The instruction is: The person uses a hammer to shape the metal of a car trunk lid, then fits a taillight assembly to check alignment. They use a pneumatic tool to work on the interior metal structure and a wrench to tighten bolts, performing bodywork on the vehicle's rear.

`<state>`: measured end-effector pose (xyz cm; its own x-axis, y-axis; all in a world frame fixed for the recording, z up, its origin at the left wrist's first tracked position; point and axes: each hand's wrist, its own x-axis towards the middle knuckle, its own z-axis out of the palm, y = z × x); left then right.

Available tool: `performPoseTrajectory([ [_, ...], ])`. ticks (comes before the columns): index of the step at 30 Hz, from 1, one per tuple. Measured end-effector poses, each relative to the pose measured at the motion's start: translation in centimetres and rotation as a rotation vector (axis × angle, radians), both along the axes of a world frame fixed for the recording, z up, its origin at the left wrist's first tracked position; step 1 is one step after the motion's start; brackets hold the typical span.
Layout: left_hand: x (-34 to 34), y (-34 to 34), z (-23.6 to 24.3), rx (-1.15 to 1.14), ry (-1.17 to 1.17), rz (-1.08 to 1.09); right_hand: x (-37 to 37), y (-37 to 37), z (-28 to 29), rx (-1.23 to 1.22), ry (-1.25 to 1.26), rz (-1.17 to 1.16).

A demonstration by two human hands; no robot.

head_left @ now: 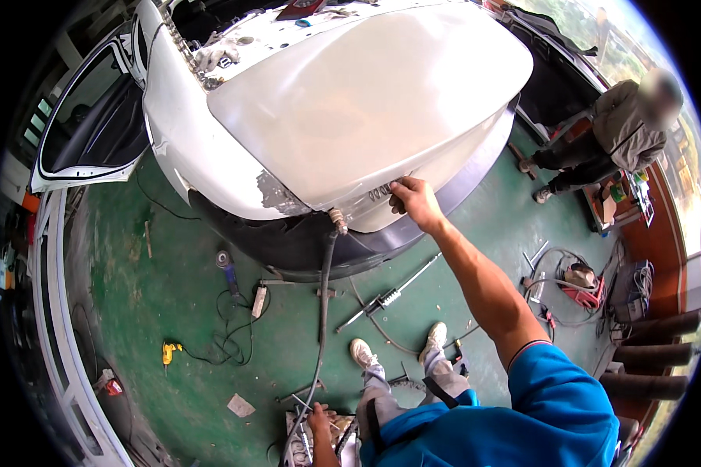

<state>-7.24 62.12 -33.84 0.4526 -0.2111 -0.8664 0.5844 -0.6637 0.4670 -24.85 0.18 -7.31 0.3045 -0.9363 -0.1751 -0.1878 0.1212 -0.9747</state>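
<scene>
A white car panel [366, 101] fills the upper middle, its lower edge scraped to bare metal at the left corner. Along that edge sits a row of small metal rings [377, 192]. My right hand [415, 202] is closed at the right end of the row, pinching a ring that the fingers mostly hide. A brass-coloured clamp [337, 220] with a thick black cable [326, 288] is fixed at the panel's corner. Low in the picture, my left hand [319, 422] is closed among metal tools on a small tool stand [294, 451]; what it grips is unclear.
On the green floor lie a yellow drill [170, 352], a blue angle grinder [227, 268], a slide hammer [389, 297] and loose cables. A person [627, 124] stands at the right. A car door [86, 117] hangs open at left; a red machine [584, 289] sits right.
</scene>
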Motion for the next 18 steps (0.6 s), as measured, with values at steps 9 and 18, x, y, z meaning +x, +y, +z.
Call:
performPoseTrajectory([
  [9,0.9,-1.9,0.8,-0.044,-0.003,-0.052,-0.2,0.7,-0.3,-1.049,0.709,-0.068],
  [18,2.0,-3.8,2.1,0.023,0.068,-0.048,-1.2,-2.3,0.7,0.121,0.025,0.175],
])
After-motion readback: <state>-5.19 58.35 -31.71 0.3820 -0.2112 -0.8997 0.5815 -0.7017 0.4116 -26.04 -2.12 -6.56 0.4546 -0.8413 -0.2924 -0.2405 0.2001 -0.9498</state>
